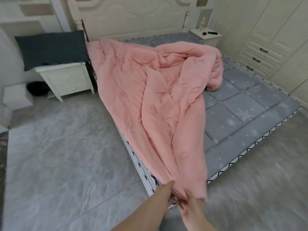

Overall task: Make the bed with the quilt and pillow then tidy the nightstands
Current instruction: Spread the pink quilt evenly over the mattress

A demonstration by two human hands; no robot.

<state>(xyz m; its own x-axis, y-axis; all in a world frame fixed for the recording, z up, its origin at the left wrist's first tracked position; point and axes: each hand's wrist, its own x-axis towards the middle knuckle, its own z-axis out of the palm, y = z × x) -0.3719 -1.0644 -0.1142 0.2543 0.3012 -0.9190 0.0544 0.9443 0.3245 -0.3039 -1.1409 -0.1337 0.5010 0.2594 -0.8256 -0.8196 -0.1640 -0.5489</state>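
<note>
A pink quilt (150, 90) lies crumpled along the left side of the grey mattress (246, 110), stretched from the headboard down to the near corner. At that corner my left hand (166, 192) and my right hand (188, 202) both grip the quilt's near end, close together. A dark grey pillow (51, 49) rests on the left white nightstand (66, 79), leaning on the wall. The right nightstand (206, 36) stands beyond the bed with a small bottle and a dark object on top.
A cream headboard (130, 19) backs the bed. A wardrobe with drawers (260, 52) lines the right wall. A white box (16, 95) and a dark round object (37, 88) sit on the floor left of the nightstand. Grey tiled floor (66, 155) spreads to my left.
</note>
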